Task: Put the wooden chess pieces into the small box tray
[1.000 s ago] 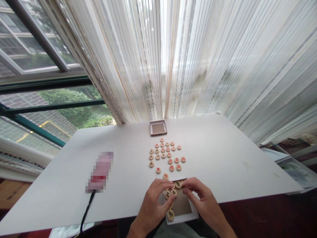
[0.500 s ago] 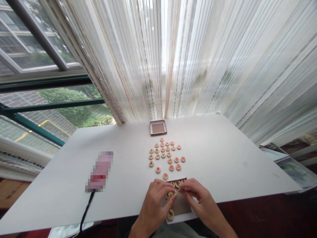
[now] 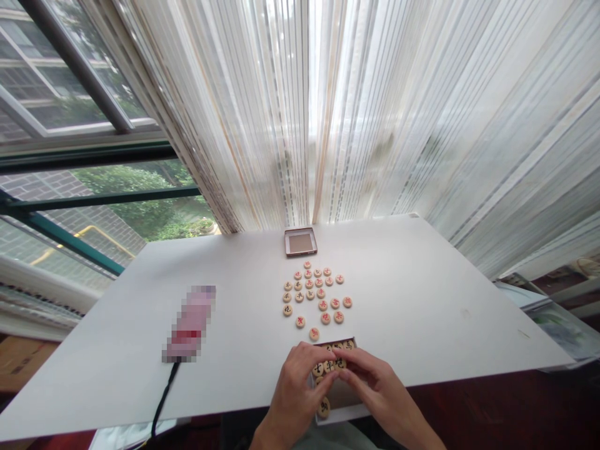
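A shallow white-walled box [image 3: 344,414] sits at the table's near edge, partly hidden by my hands. Rows of round wooden Chinese chess pieces with black characters lie in its far and left parts. My left hand [image 3: 297,384] is curled over the left side, thumb and fingertips closed about a Chinese chess piece [image 3: 329,367] in the second row. Beside it, my right hand [image 3: 375,378] pinches another Chinese chess piece [image 3: 340,362] lying flat in that row. My fingertips nearly meet. Near the left wall, a separate black-marked piece [image 3: 323,408] rests low in the box.
Beyond the box, several red and black pieces [image 3: 309,284] are spread on the white table [image 3: 412,300]. An upturned box lid [image 3: 300,253] lies near the curtain [image 3: 375,125]. A blurred pink object [image 3: 190,325] with a black cable [image 3: 164,400] is at the left.
My right hand has moved slightly left and lowered its tilted piece flat into the second row. Both hands are closer together, and the fingertips nearly touch.
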Demonstrator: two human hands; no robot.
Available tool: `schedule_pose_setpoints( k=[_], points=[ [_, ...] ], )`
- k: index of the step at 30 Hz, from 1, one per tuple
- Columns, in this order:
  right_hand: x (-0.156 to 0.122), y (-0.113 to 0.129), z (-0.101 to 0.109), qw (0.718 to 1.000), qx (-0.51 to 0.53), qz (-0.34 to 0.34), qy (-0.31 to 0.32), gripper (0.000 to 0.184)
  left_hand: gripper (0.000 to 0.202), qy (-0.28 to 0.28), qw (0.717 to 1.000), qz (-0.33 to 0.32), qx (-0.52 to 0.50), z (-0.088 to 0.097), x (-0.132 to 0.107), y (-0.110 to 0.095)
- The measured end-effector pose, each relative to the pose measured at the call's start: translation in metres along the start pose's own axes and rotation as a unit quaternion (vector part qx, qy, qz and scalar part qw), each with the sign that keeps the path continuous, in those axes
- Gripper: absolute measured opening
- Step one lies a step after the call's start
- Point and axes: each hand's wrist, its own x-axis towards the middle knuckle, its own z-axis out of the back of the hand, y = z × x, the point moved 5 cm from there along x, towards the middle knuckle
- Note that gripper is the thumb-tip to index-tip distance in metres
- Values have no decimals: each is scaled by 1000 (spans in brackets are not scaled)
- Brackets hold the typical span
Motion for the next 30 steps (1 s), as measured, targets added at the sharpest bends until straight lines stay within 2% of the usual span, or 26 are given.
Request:
schedule_pose_setpoints(
  k=[6, 9, 12, 16, 23, 30],
  points=[
    [2, 6, 5, 999, -42, 25, -16, 19, 19, -20, 1000, -7, 3, 8, -4, 3],
    [1, 7, 12, 997, -69, 18, -35, 16, 17, -31, 999, 8, 25, 15, -11, 9],
    [-2, 7, 12, 996, -84, -9, -40, 15, 19, -6, 999, 10, 51, 16, -20, 12],
    [-5, 5, -1, 991, -125, -37, -6, 15, 19, 39, 996, -16, 83, 13, -30, 10],
    [-5, 1, -15, 992, -122, -23, 14, 24, 21, 68, 991, -48, 107, 11, -36, 9],
    [-8, 13, -15, 991, -133, 4, 15, 21, 23, 73, 988, -69, 119, 10, -42, 12]
  ],
)
